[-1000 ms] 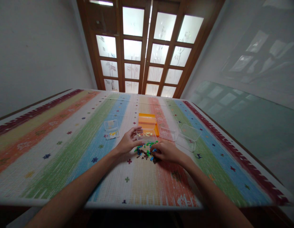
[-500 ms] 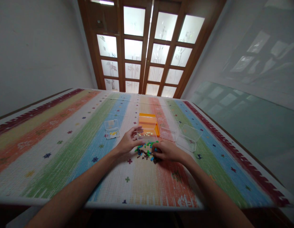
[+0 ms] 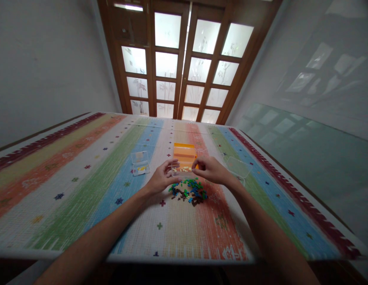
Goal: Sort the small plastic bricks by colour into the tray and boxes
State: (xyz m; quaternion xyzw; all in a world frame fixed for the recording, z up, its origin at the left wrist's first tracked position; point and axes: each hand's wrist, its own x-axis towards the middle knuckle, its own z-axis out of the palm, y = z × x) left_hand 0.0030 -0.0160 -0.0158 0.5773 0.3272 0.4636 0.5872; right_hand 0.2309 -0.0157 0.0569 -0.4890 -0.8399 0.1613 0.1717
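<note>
A clear plastic box (image 3: 183, 174) with small cream pieces (image 3: 184, 169) in it sits in front of an orange case (image 3: 184, 145). My left hand (image 3: 161, 177) grips the box at its left side, thumb along the near edge. Over the box's right end is my right hand (image 3: 212, 170), thumb and fingertips pinched together; whatever they hold is too small to make out. A loose pile of tiny green, blue and brown building bricks (image 3: 191, 190) lies on the cloth just below both hands.
To the left stands a small open clear box (image 3: 141, 169) with yellow pieces. A clear lid or tray (image 3: 239, 167) lies on the right, partly behind my right forearm. The striped tablecloth (image 3: 106, 221) covers the table, with wooden glazed doors (image 3: 184, 79) beyond.
My right hand has risen from the brick pile and moved forward to the right end of the clear box. My left hand has stayed at the box's left side.
</note>
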